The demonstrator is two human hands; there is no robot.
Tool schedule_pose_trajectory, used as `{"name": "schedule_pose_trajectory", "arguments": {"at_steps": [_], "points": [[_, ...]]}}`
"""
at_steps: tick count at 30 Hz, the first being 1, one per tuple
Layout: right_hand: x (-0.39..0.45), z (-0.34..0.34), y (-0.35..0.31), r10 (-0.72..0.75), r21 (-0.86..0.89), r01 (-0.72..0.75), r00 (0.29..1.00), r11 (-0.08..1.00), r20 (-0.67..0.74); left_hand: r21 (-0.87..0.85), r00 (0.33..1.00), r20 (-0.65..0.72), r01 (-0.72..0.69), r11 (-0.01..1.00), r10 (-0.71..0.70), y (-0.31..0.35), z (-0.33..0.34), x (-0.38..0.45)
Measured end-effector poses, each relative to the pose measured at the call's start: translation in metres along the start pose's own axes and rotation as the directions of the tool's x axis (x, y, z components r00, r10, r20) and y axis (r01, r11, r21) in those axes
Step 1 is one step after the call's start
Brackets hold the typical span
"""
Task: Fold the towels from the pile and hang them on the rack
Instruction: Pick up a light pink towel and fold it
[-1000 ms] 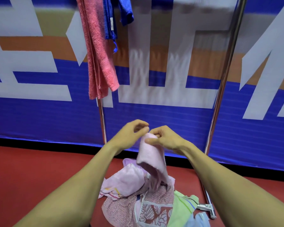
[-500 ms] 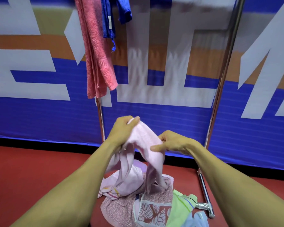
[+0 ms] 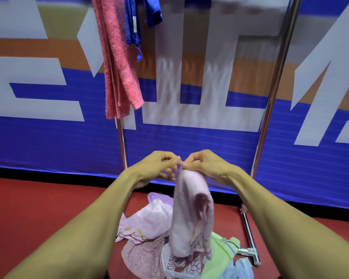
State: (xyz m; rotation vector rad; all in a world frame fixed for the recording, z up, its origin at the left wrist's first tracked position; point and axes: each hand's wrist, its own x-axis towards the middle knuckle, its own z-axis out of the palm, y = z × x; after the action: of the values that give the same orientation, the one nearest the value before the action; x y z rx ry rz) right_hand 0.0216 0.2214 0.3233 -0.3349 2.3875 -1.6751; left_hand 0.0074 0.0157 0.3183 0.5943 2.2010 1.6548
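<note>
A pale pink towel (image 3: 190, 214) hangs folded from my two hands in front of the rack. My left hand (image 3: 159, 165) and my right hand (image 3: 206, 164) meet at its top edge, and both pinch it with fingertips touching. Below it lies the pile of towels (image 3: 149, 248) on the red floor, pink, patterned and green. The rack's chrome posts (image 3: 270, 101) rise at left and right. A coral towel (image 3: 119, 63) and a blue towel (image 3: 133, 19) hang from the rack's top at upper left.
A blue, white and orange banner wall (image 3: 210, 141) stands right behind the rack. The rack's foot bar (image 3: 249, 236) runs along the floor at the right of the pile. Red floor (image 3: 38, 208) spreads to the left.
My hands, spread apart with the towel stretched between them half a second ago, have come together at the top, so the towel now hangs doubled in one narrow strip.
</note>
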Motion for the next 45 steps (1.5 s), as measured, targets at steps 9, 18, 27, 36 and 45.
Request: {"name": "schedule_pose_trajectory", "arguments": {"at_steps": [9, 18, 27, 36, 45], "points": [[0.004, -0.003, 0.005, -0.003, 0.004, 0.003, 0.999, 1.000, -0.038, 0.198, 0.995, 0.096, 0.012, 0.980, -0.031, -0.007, 0.005, 0.003], [-0.002, -0.003, 0.001, 0.052, -0.133, -0.041, 0.996, 0.990, 0.077, 0.225, 0.985, -0.157, -0.035, 0.974, 0.071, -0.001, 0.005, 0.009], [-0.007, -0.007, 0.000, 0.118, -0.318, -0.086, 0.990, 0.944, 0.082, 0.305, 0.941, -0.311, -0.032, 0.952, 0.132, -0.005, -0.004, 0.011], [-0.004, -0.015, -0.002, 0.018, 0.145, -0.030, 0.996, 0.989, 0.085, 0.118, 0.990, 0.057, 0.118, 0.986, -0.126, -0.001, 0.000, -0.002], [-0.002, -0.013, -0.003, 0.043, 0.159, -0.045, 0.999, 0.986, 0.016, 0.130, 0.997, -0.004, 0.076, 0.989, -0.076, 0.000, -0.001, -0.001]]}}
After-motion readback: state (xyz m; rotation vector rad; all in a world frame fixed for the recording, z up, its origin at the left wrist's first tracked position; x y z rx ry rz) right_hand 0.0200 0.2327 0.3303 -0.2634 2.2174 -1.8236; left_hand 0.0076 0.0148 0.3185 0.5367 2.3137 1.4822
